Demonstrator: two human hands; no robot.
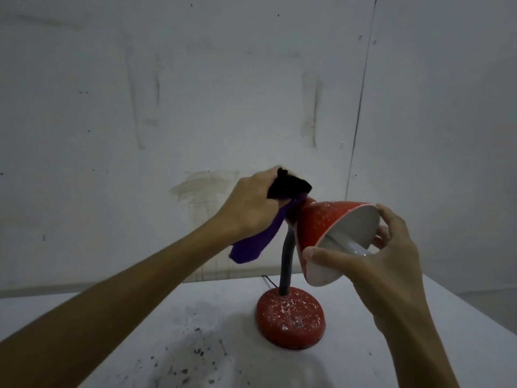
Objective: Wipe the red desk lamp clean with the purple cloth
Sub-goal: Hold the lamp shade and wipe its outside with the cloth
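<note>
Hands bracket lamp (321, 228): left (251, 203) grips cloth (251, 245), right (386, 256) steadies shade.

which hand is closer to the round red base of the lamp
Right. The right hand grips the rim of the red cone-shaped shade, just above and right of the round red speckled base. The left hand is higher, holding the purple cloth at the shade's top.

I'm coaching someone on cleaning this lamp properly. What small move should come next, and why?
Probably drag the purple cloth forward from the shade's narrow top onto the red shade. The left hand holds it bunched there, the shade's side is white-speckled, and the right hand steadies the rim.
</note>
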